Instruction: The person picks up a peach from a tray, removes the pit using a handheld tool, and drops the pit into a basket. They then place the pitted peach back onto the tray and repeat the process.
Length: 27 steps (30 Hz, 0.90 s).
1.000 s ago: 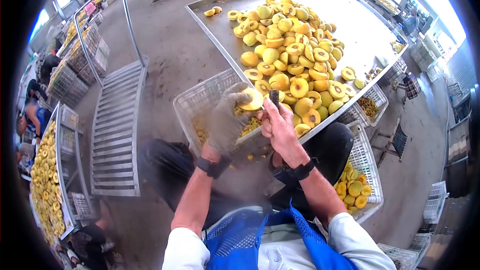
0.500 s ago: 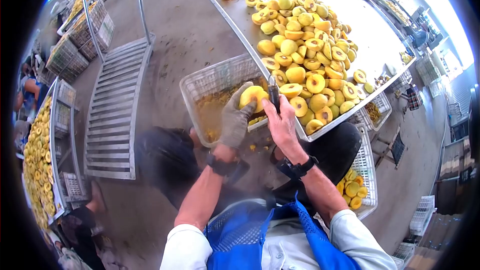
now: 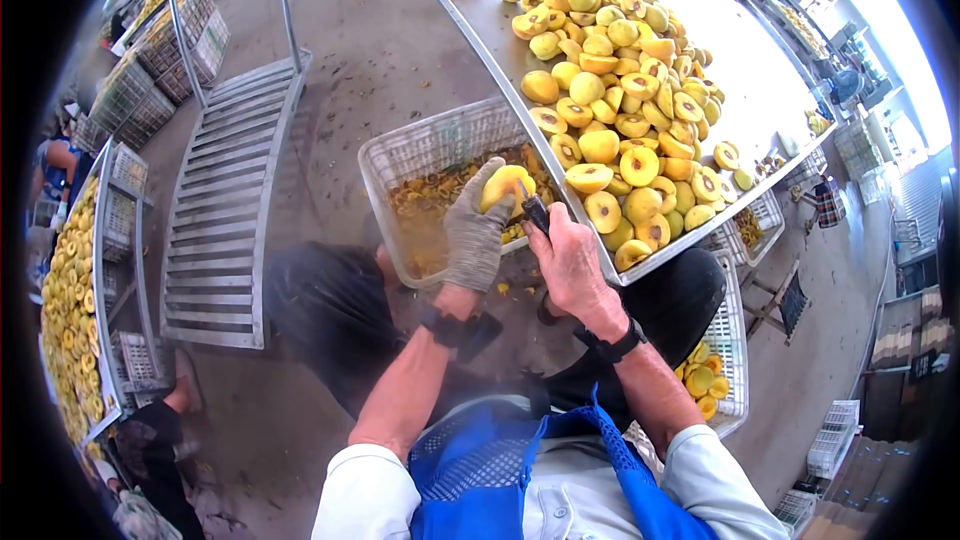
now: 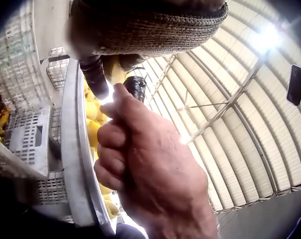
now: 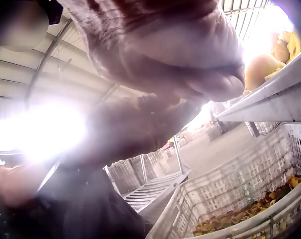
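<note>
My left hand (image 3: 474, 242), in a grey knit glove, grips a yellow peach half (image 3: 503, 186) above a crate in the head view. Bare, my right hand (image 3: 572, 265) curls round the black handle of a pitting tool (image 3: 537, 214). The tool's end meets the cut face of the peach half, towards its middle. In the left wrist view the handle (image 4: 136, 86) sticks out past the right thumb, just under the gloved hand (image 4: 155, 35). The right wrist view shows mostly the underside of my right hand (image 5: 165, 55); the tool is hidden there.
A metal-topped table (image 3: 470, 15) with a raised rim bears a heap of halved peaches (image 3: 640, 110). Below the hands stands a white crate (image 3: 385, 175) of peach scraps. Another crate (image 3: 735, 340) holds peach halves by the right knee. A slatted trolley (image 3: 220, 210) stands left.
The tool has tilted from upright towards the peach half, and its end now meets the cut face. The peach half has turned in the left hand. The head view has shifted slightly.
</note>
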Motion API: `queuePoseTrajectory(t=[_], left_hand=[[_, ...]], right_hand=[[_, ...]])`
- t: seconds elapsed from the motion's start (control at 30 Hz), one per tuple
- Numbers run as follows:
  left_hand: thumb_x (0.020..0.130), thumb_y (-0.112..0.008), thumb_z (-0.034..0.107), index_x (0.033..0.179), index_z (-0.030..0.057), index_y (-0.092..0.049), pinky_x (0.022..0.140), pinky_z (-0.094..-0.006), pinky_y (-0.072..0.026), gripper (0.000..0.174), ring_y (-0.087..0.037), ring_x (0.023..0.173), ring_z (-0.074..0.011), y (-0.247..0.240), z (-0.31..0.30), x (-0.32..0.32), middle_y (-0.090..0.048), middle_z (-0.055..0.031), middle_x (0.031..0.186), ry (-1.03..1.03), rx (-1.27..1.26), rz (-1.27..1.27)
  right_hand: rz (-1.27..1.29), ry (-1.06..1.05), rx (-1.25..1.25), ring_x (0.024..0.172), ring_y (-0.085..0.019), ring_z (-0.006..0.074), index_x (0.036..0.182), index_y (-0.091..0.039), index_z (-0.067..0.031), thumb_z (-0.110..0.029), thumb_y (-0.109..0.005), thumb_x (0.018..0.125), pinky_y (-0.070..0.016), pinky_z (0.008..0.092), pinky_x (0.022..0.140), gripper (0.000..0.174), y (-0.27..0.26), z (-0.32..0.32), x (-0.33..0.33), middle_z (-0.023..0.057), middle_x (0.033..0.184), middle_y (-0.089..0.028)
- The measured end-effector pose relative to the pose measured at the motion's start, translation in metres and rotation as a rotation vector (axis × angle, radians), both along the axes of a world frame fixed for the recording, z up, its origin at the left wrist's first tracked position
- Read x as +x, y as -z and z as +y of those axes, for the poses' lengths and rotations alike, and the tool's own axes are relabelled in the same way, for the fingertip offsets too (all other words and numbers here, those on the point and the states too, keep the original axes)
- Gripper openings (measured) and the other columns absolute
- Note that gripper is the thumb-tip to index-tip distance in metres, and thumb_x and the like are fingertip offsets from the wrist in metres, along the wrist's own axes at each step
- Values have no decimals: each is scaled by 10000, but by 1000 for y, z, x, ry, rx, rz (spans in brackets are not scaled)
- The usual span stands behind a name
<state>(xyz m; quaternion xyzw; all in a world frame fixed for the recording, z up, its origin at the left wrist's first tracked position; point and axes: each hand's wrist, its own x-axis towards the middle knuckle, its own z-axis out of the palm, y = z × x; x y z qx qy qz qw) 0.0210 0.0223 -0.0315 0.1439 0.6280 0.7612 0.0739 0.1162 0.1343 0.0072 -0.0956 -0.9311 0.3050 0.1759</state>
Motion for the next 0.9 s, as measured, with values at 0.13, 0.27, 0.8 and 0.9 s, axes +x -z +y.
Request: queuePoseTrajectory(t=[0.13, 0.27, 0.8, 0.9], left_hand=[[944, -704, 81, 1371, 22, -606, 948, -278, -526, 443, -648, 1082, -138, -3, 2, 5, -697, -97, 1239, -31, -85, 27], [940, -705, 80, 1376, 25, -604, 941, -280, -527, 450, -654, 1066, -141, 3, 8, 8, -704, -100, 1227, -40, -14, -17], [943, -711, 83, 1347, 67, -646, 796, -241, -574, 409, -671, 973, -96, 13, -8, -18, -714, -34, 1149, 287, -6, -398], [958, -697, 108, 1342, 62, -646, 787, -237, -573, 390, -675, 968, -99, 20, -15, -22, -715, -34, 1152, 330, -19, -411]], right_hand=[[-54, 2, 32, 710, -617, 479, 917, -480, -1, -158, -657, 959, -460, 527, 609, 240, 3, 2, 2, 263, 697, -600], [-63, -47, 33, 707, -619, 477, 921, -480, 8, -136, -649, 951, -463, 536, 620, 224, 10, 2, 3, 256, 682, -601], [-451, -152, -1287, 460, -304, 3, 867, -459, -145, -193, -569, 1036, -240, 200, 398, 208, 32, 14, -1, -106, 620, -354], [-489, -217, -1537, 456, -308, 13, 871, -467, -134, -199, -557, 1050, -245, 203, 400, 211, 46, 18, -2, -103, 611, -347]])
